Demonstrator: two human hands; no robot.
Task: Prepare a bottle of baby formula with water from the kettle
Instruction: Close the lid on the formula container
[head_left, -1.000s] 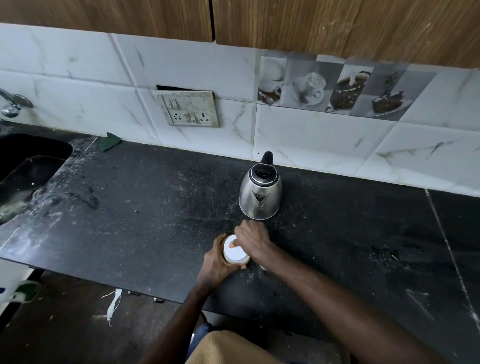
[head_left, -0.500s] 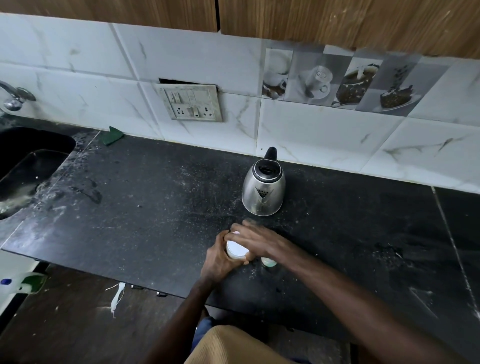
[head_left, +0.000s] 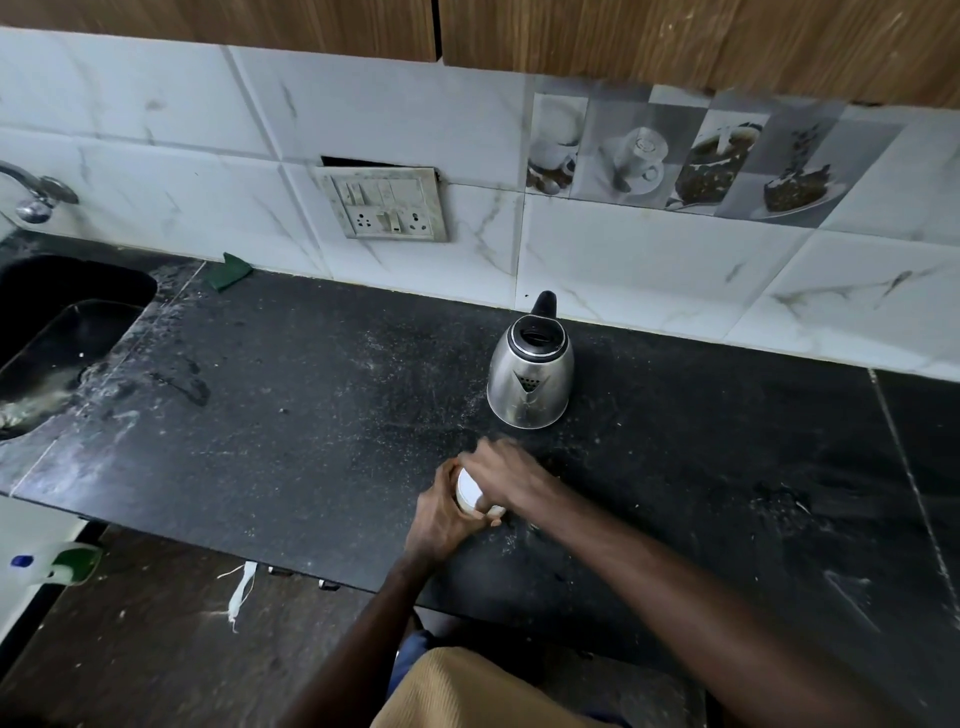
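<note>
Nothing in your view carries a brand or label you can read; the container's white lid is blank and the kettle's steel face shows only a small dark triangular mark.

Starting at your left: the sink (head_left: 62, 332) is sunk into the black counter (head_left: 291, 415), with the tap (head_left: 36, 195) on the tiled wall above it and a green scrap (head_left: 228, 270) lying where counter meets wall. Further along the wall sits the switch plate (head_left: 387, 205) (its markings too small to make out). Between the sink and your hands the counter is one broad dusty stretch with nothing standing on it, and its front edge runs close to your wrists.

Your left hand (head_left: 441, 514) is wrapped around the side of a small white-lidded container (head_left: 470, 491), which stands on the counter near the front edge. Your right hand (head_left: 506, 475) lies curled over the lid from above, fingers closed on it; the rest of the container is hidden, so you cannot tell what is written on it.

Just behind your hands, apart from them, the kettle (head_left: 530, 376) stands upright, spout toward you and black handle toward the wall. To your right the counter lies open up to a seam.
</note>
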